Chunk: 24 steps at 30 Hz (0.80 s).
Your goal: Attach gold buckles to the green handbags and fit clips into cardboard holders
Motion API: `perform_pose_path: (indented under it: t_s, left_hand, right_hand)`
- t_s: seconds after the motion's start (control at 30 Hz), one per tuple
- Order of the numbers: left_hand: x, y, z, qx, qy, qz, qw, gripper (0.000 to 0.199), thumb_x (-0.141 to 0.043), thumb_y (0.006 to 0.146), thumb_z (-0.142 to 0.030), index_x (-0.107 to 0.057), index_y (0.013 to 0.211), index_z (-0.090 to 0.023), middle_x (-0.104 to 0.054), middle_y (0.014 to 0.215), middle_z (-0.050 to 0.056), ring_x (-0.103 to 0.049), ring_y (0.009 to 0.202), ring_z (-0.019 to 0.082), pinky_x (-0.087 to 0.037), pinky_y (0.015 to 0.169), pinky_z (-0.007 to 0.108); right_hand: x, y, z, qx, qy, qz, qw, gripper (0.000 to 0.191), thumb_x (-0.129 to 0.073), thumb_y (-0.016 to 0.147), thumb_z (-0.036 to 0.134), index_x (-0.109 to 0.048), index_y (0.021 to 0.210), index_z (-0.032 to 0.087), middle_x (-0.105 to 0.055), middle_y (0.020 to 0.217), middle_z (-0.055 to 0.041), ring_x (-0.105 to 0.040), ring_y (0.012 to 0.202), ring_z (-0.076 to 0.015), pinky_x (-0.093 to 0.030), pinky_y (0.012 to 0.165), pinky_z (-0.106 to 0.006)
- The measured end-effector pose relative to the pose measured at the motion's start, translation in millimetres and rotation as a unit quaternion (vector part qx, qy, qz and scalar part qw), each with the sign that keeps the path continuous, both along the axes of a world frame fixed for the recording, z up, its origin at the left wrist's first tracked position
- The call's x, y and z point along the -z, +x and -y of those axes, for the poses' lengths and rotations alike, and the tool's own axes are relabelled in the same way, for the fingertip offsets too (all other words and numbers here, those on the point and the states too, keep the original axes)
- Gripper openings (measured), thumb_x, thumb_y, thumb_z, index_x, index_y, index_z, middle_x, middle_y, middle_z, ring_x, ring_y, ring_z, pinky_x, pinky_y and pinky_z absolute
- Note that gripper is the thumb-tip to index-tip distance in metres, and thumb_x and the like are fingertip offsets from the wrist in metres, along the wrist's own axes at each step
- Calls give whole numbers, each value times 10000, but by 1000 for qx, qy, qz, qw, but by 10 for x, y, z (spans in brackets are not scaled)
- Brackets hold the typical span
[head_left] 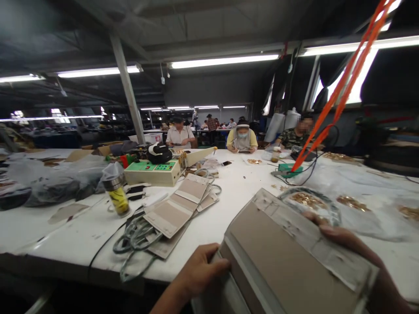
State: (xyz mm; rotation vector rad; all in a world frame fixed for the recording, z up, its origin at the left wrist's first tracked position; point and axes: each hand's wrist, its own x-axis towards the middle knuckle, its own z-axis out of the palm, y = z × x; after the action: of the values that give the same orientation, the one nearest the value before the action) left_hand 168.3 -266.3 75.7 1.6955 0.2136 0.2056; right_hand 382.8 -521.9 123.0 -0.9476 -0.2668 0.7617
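Observation:
A beige and grey bag panel [288,257], folded along its middle, is held up close at the lower right. My left hand [203,271] pinches its left edge, with the thumb on top. On the far right edge, my right hand [347,244] grips the panel from the side, its thumb lying over the grey border strip. Small marks, perhaps holes or studs, dot that strip. Just behind the panel lies a clear bag of gold metal pieces [307,200]. The undersides of both hands are hidden.
Stacked beige panels [183,198] with grey cord handles [137,233] lie left of centre. Beyond them stand a drink bottle [117,197] and a cream machine [152,172]. Orange cords [347,83] hang at right above a green box [290,169]. Several people sit across the white table [229,192].

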Motion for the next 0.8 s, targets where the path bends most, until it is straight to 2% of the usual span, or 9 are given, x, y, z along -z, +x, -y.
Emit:
perform_pose_path:
  t_s: [0.07, 0.13, 0.3, 0.4, 0.5, 0.57, 0.67, 0.73, 0.8]
  left_hand:
    - [-18, -18, -145, -53, 69, -52, 995, 469, -695, 817, -549, -735, 1049, -144, -758, 991, 51, -685, 942, 280, -515, 792, 308]
    - [-112, 8, -323, -71, 201, -89, 973, 379, -676, 825, -496, -748, 1029, -185, -759, 1008, 24, -681, 963, 265, -498, 825, 298]
    - [-335, 307, -706, -98, 483, -205, 846, 388, -701, 795, -458, -746, 1135, -276, -754, 1103, 44, -677, 1053, 289, -462, 881, 325]
    - [-297, 580, -788, -91, 558, -245, 787, 429, -723, 801, -440, -723, 1199, -279, -758, 1072, 56, -689, 1018, 287, -462, 845, 321]
    - [-103, 839, -756, -76, 591, -240, 767, 483, -749, 801, -355, -692, 1261, -218, -754, 1088, 94, -680, 1033, 303, -466, 893, 353]
    - [86, 980, -662, -71, 596, -210, 772, 472, -724, 834, -309, -670, 1288, -189, -734, 1159, 114, -647, 1114, 304, -446, 968, 375]
    - [371, 1144, -424, -66, 544, -110, 829, 392, -594, 949, -359, -653, 1297, -188, -684, 1280, 105, -590, 1215, 260, -402, 1047, 351]
    - [498, 1234, -261, -43, 471, -67, 879, 391, -464, 1015, -454, -689, 1220, -209, -708, 1221, 76, -616, 1141, 241, -426, 978, 323]
    - [545, 1321, -157, 0, 405, -75, 911, 512, -358, 1034, -558, -738, 1027, -215, -740, 1016, 43, -641, 950, 222, -432, 825, 295]
  right_hand:
    - [123, -67, -58, -30, -16, -47, 998, 476, -861, 627, 392, -729, 1067, 267, -757, 942, -95, -719, 683, -311, -564, 571, -377]
    - [329, -125, -111, -40, -19, -66, 997, 487, -883, 593, 356, -717, 1039, 253, -754, 922, -67, -716, 716, -292, -562, 613, -354]
    - [981, -508, -218, -45, 0, -81, 996, 398, -852, 710, 365, -724, 1070, 254, -754, 981, -35, -703, 917, -283, -548, 754, -331]
    - [1259, -753, -276, -23, 25, -91, 995, 369, -865, 724, 376, -741, 1055, 269, -756, 1002, -20, -683, 1030, -308, -537, 839, -356]
    - [1438, -844, -331, 19, 28, -114, 993, 403, -883, 713, 393, -742, 1068, 264, -757, 1006, -26, -678, 1051, -323, -539, 861, -390]
    - [1515, -840, -360, 51, 22, -130, 990, 444, -906, 686, 391, -739, 1067, 233, -756, 1002, -47, -679, 1045, -328, -541, 876, -411]
    - [1547, -826, -388, 73, 20, -139, 987, 458, -913, 691, 381, -738, 1075, 203, -751, 1021, -67, -671, 1058, -324, -534, 913, -427]
    - [1519, -833, -399, 69, 19, -130, 989, 455, -904, 713, 385, -738, 1095, 203, -747, 1039, -68, -663, 1072, -318, -525, 933, -426]
    - [1483, -848, -411, 61, 12, -111, 992, 450, -900, 721, 391, -740, 1101, 209, -742, 1054, -66, -655, 1080, -316, -520, 942, -423]
